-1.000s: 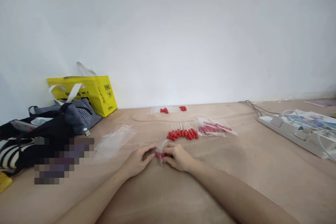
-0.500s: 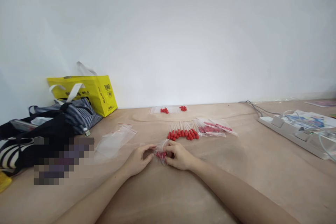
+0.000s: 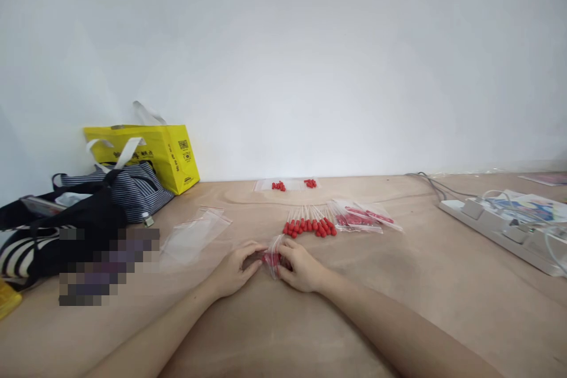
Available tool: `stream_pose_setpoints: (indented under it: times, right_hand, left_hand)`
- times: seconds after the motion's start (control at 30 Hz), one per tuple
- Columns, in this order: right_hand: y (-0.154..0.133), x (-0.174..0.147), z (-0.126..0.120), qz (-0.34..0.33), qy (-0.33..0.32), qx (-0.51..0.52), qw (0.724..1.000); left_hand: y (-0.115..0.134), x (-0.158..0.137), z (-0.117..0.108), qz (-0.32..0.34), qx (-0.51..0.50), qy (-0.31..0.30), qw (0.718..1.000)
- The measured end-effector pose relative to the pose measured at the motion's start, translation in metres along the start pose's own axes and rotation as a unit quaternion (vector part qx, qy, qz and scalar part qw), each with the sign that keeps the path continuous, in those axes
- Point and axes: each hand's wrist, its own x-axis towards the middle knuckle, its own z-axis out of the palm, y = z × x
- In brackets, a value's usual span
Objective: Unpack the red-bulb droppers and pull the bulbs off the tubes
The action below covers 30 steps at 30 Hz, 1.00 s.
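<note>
Between my hands is a small clear zip bag [image 3: 275, 260] with something red inside; which red pieces these are is partly hidden. My left hand [image 3: 234, 269] curls its fingers and thumb about the bag's left side. On the other side my right hand [image 3: 305, 266] grips the bag with bent fingers. Just beyond my right hand lies a row of red-tipped pale sticks [image 3: 310, 224], tips toward me. Right of them, filled zip bags with red pieces [image 3: 361, 216] overlap. Flat clear zip bags [image 3: 197, 234] lie to the left.
Several short red pieces [image 3: 279, 186] rest on a clear sheet by the wall. At left stand a yellow bag [image 3: 177, 156], a striped bag [image 3: 146, 195] and a black bag [image 3: 84, 242]. A power strip [image 3: 500, 236] with cables lies at right.
My right hand's fingers have shifted slightly on the zip bag. My left fingers reach a little further over it. The whole view has moved slightly; the laid-out things stay put.
</note>
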Motion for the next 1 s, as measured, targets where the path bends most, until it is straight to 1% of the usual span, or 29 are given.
stream_pose_setpoints:
  times: [0.1, 0.2, 0.3, 0.4, 0.53, 0.63, 0.7, 0.77, 0.83, 0.9, 0.97, 1.0]
  right_hand:
    - [-0.002, 0.000, -0.001, 0.011, 0.012, 0.022, 1.000]
    - [-0.002, 0.000, 0.001, 0.012, 0.022, 0.008, 1.000]
    - [-0.003, -0.002, 0.002, 0.014, 0.036, -0.020, 0.999]
    - [-0.004, -0.007, -0.003, 0.040, 0.067, -0.019, 0.997]
    - [-0.002, -0.018, -0.022, 0.066, 0.115, 0.063, 0.989]
    - [0.009, -0.022, -0.043, 0.091, 0.149, 0.159, 0.972]
    - [0.019, -0.020, -0.056, 0.104, 0.187, 0.227, 0.950]
    - [0.028, -0.015, -0.067, 0.127, 0.245, 0.256, 0.927]
    - [0.034, -0.005, -0.070, 0.140, 0.302, 0.222, 0.916]
    - [0.036, 0.007, -0.066, 0.132, 0.339, 0.142, 0.920]
    - [0.036, 0.021, -0.056, 0.116, 0.342, 0.049, 0.931]
    - [0.036, 0.028, -0.049, 0.113, 0.328, 0.006, 0.938]
  left_hand:
    - [0.003, -0.001, 0.000, 0.024, 0.002, -0.008, 1.000]
    - [0.003, -0.001, 0.000, 0.037, 0.007, -0.019, 0.999]
    - [-0.002, 0.000, 0.000, 0.033, 0.027, -0.011, 0.999]
    - [-0.008, 0.000, -0.003, 0.014, 0.037, -0.008, 0.999]
    - [-0.016, -0.004, -0.013, -0.031, 0.040, -0.002, 0.999]
    - [-0.022, -0.007, -0.023, -0.055, 0.059, 0.010, 0.997]
    - [-0.024, -0.007, -0.028, -0.079, 0.085, 0.043, 0.992]
    - [-0.024, -0.007, -0.031, -0.119, 0.129, 0.093, 0.980]
    - [-0.020, -0.006, -0.029, -0.144, 0.182, 0.139, 0.963]
    - [-0.014, -0.005, -0.022, -0.130, 0.216, 0.151, 0.956]
    - [-0.007, -0.006, -0.013, -0.094, 0.219, 0.124, 0.963]
    - [-0.004, -0.006, -0.009, -0.075, 0.213, 0.099, 0.969]
